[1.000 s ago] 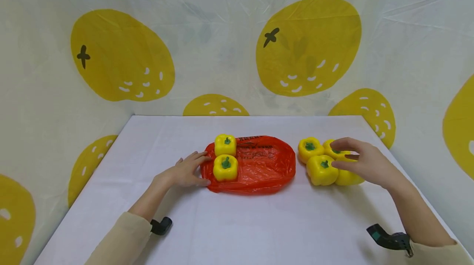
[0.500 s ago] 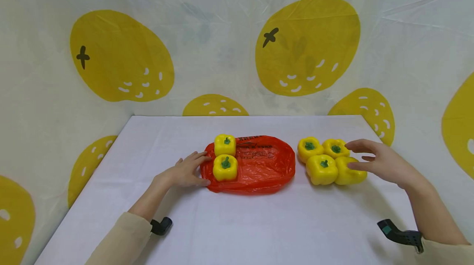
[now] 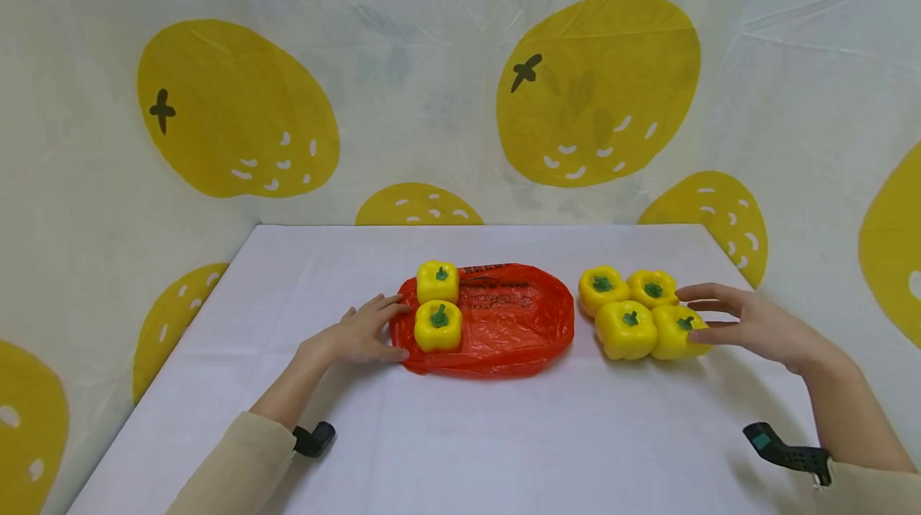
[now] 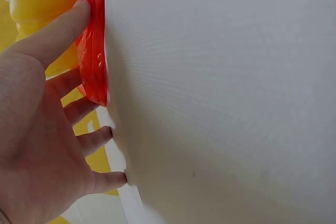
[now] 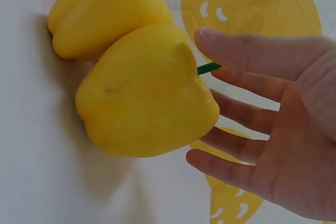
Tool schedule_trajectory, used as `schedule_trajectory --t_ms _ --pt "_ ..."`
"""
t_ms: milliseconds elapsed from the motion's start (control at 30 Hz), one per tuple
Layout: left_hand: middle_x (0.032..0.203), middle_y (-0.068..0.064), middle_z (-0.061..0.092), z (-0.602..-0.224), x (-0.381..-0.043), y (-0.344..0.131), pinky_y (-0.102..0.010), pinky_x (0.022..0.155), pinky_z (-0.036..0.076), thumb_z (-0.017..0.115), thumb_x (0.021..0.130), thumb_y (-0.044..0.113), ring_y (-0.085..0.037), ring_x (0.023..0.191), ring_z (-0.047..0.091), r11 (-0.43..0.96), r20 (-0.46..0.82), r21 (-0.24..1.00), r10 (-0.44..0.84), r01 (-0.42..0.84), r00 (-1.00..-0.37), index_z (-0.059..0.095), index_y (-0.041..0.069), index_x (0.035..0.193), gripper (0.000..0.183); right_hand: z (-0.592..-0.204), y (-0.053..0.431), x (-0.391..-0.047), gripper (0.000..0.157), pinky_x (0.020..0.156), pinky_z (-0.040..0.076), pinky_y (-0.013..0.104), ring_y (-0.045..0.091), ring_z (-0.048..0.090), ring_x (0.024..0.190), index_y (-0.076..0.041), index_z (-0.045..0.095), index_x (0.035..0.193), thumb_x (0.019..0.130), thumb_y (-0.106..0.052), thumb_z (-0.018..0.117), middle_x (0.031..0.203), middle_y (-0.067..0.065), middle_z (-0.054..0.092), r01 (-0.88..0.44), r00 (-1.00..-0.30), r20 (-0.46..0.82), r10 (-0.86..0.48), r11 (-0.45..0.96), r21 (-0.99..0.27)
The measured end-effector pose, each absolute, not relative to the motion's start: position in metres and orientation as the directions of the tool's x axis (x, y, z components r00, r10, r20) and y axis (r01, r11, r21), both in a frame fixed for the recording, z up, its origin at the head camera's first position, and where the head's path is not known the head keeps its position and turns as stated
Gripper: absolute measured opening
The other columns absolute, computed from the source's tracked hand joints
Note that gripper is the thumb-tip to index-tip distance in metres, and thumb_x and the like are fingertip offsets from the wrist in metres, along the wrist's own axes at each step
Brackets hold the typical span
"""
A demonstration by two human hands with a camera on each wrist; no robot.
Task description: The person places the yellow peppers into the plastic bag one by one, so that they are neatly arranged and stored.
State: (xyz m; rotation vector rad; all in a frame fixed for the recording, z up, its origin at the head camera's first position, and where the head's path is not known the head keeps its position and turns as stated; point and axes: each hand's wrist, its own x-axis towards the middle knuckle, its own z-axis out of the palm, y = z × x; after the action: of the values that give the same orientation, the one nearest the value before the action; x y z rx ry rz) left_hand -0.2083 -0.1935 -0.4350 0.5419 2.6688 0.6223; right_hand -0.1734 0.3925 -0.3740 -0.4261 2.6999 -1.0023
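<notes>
A right hand (image 3: pixel 766 331) sits lower against the outer flank of the front-right yellow pepper (image 3: pixel 669 341), whose green stem shows in the head view where half a second ago it did not. The shift suggests the pepper now stands upright like its neighbours, squaring off the group of four. The fingers are loosely spread around it without a closed grip; whether they touch it is unclear. The left hand (image 3: pixel 365 334), fingers extended, has its thumb against the edge of a red plastic bag (image 3: pixel 518 331) and grips nothing. The pepper rests on the white-covered counter (image 3: pixel 504 443) to the bag's right, glossy and lobed, with faint smudges in the wrist view. Two more peppers, a rear one (image 3: pixel 436 285) and a front one (image 3: pixel 437 334), sit on the bag.
</notes>
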Motion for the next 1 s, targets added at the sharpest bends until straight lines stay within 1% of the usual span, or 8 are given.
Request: schedule_trajectory --t_ms 67,200,300,567,733,1000 --pt "0.163 -0.014 0.033 -0.4356 -0.2086 -0.1936 -0.077 0.113 0.010 0.080 0.085 0.044 -0.043 0.153 0.016 0.832 -0.242 0.477 0.434 0.283 -0.868 0.047 0.017 0.153 0.080 -0.3768 0.3935 -0.1737 0.058 0.094 0.044 0.071 0.028 0.050 0.128 -0.004 0.050 0.146 0.096 -0.022 0.073 0.146 0.025 0.051 -0.189 -0.928 -0.115 -0.355 0.713 -0.675" --pt "0.163 -0.013 0.033 -0.4367 -0.2090 -0.1938 -0.077 0.113 0.010 0.080 0.085 0.044 -0.043 0.153 0.016 0.833 -0.241 0.476 0.432 0.282 -0.869 0.047 0.017 0.153 0.080 -0.3799 0.3930 -0.1740 0.058 0.094 0.043 0.073 0.046 0.045 0.132 -0.003 0.050 0.146 0.096 -0.020 0.073 0.147 0.025 0.049 -0.181 -0.923 -0.126 -0.364 0.698 -0.692" --pt "0.163 -0.014 0.033 -0.4373 -0.2087 -0.1938 -0.077 0.113 0.010 0.080 0.085 0.044 -0.043 0.152 0.016 0.833 -0.241 0.476 0.432 0.282 -0.869 0.047 0.017 0.153 0.080 -0.3808 0.3927 -0.1739 0.060 0.095 0.042 0.074 0.054 0.042 0.133 -0.002 0.049 0.147 0.095 -0.020 0.074 0.150 0.028 0.046 -0.172 -0.917 -0.144 -0.372 0.694 -0.699" --pt "0.164 -0.013 0.032 -0.4363 -0.2080 -0.1927 -0.076 0.114 0.009 0.080 0.085 0.045 -0.042 0.153 0.015 0.839 -0.256 0.476 0.419 0.264 -0.871 0.046 0.018 0.154 0.081 -0.3824 0.3946 -0.1722 0.063 0.095 0.046 0.070 0.057 0.041 0.132 0.000 0.048 0.147 0.094 -0.017 0.075 0.152 0.032 0.040 -0.174 -0.906 -0.162 -0.392 0.692 -0.700" --pt "0.163 -0.013 0.033 -0.4364 -0.2080 -0.1925 -0.077 0.113 0.008 0.081 0.084 0.045 -0.042 0.153 0.015 0.839 -0.258 0.480 0.414 0.256 -0.873 0.047 0.018 0.153 0.081 -0.3835 0.3946 -0.1707 0.065 0.093 0.047 0.072 0.059 0.043 0.130 -0.001 0.045 0.149 0.093 -0.016 0.076 0.153 0.033 0.037 -0.178 -0.901 -0.172 -0.397 0.702 -0.690" --pt "0.163 -0.013 0.033 -0.4375 -0.2085 -0.1929 -0.077 0.113 0.009 0.081 0.085 0.044 -0.042 0.153 0.016 0.837 -0.253 0.483 0.417 0.259 -0.873 0.047 0.018 0.153 0.081 -0.3836 0.3934 -0.1682 0.066 0.092 0.048 0.070 0.059 0.047 0.126 0.000 0.045 0.149 0.093 -0.018 0.076 0.152 0.033 0.038 -0.165 -0.909 -0.177 -0.378 0.715 -0.679"
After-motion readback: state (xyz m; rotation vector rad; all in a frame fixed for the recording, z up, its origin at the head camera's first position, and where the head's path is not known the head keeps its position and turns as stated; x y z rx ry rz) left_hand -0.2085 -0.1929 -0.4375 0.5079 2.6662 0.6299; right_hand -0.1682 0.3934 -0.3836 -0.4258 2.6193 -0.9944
